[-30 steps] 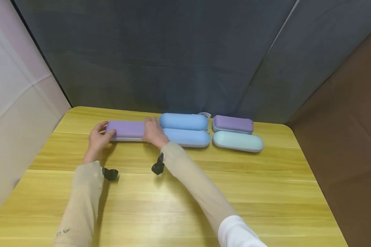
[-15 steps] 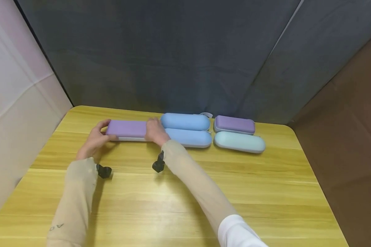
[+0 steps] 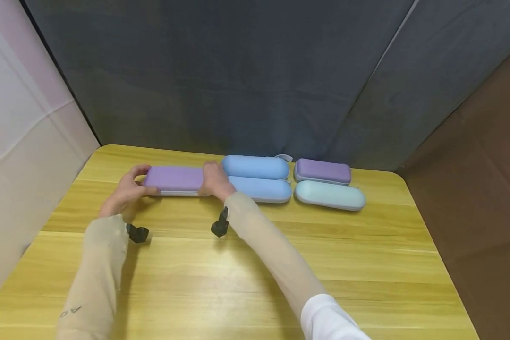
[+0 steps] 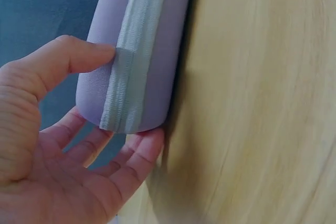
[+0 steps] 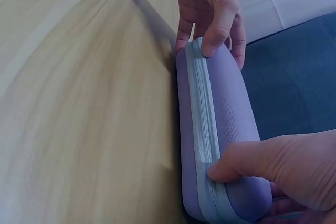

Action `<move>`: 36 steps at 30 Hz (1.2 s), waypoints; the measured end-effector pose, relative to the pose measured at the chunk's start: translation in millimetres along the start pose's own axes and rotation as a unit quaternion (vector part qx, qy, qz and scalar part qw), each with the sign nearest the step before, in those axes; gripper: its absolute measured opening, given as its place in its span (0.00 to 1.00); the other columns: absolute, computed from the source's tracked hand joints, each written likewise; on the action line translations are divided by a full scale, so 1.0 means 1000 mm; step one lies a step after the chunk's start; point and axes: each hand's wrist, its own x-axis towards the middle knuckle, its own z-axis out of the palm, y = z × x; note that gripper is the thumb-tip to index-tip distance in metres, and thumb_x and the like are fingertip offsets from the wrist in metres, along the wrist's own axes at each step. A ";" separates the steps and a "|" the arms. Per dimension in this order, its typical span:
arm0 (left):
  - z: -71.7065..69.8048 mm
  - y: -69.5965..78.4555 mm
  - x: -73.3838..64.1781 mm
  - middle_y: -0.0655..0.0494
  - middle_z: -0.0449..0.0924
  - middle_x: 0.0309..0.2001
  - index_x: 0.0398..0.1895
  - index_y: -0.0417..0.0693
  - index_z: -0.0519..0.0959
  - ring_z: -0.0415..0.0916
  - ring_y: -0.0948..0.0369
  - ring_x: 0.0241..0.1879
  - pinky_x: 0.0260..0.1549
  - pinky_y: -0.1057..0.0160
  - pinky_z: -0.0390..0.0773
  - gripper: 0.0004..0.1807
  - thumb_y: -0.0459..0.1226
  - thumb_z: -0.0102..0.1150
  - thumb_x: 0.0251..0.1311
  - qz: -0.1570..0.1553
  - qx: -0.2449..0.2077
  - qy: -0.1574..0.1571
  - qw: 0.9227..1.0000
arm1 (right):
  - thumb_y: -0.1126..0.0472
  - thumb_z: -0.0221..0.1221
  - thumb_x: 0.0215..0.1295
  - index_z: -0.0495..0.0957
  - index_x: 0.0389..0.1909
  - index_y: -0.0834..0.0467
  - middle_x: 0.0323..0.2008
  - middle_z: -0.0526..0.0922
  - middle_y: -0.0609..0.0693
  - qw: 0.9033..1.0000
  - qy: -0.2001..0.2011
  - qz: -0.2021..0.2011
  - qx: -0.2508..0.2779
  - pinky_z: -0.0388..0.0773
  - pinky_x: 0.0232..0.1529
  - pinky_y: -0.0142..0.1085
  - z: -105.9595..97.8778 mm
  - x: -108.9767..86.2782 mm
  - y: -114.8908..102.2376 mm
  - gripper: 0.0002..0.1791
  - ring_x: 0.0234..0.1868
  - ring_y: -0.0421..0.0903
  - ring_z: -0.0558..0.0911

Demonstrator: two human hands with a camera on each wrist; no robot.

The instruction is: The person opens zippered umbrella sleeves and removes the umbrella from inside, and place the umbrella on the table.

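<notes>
The right hand pinches the end of the purple case nearest the front blue case, and the left hand is clamped on the end farthest from it, the purple case lying just left of that neighbour. A rightward shove could drive the right hand into the front blue case and skew it against the back blue case behind it.
</notes>
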 end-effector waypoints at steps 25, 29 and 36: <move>0.000 -0.004 -0.072 0.32 0.55 0.63 0.66 0.31 0.53 0.64 0.44 0.50 0.33 0.77 0.68 0.43 0.35 0.67 0.51 0.007 0.054 0.002 0.998 | 0.45 0.73 0.39 0.73 0.52 0.60 0.45 0.76 0.49 0.994 0.042 -0.093 0.028 0.69 0.46 0.29 0.014 -0.063 -0.013 0.39 0.43 0.44 0.72; 0.005 0.000 -0.083 0.33 0.54 0.63 0.65 0.32 0.53 0.64 0.42 0.50 0.31 0.74 0.73 0.43 0.33 0.67 0.50 0.015 0.052 -0.001 0.999 | 0.46 0.73 0.39 0.71 0.56 0.62 0.48 0.76 0.51 0.993 0.049 -0.099 0.038 0.67 0.52 0.30 0.014 -0.077 -0.010 0.43 0.46 0.44 0.72; 0.019 0.010 -0.096 0.33 0.55 0.63 0.65 0.33 0.55 0.65 0.41 0.50 0.30 0.71 0.73 0.43 0.32 0.69 0.48 0.016 0.053 0.003 0.998 | 0.49 0.74 0.36 0.70 0.58 0.62 0.51 0.75 0.50 0.990 0.054 -0.095 0.087 0.67 0.54 0.29 0.015 -0.098 0.001 0.45 0.50 0.43 0.71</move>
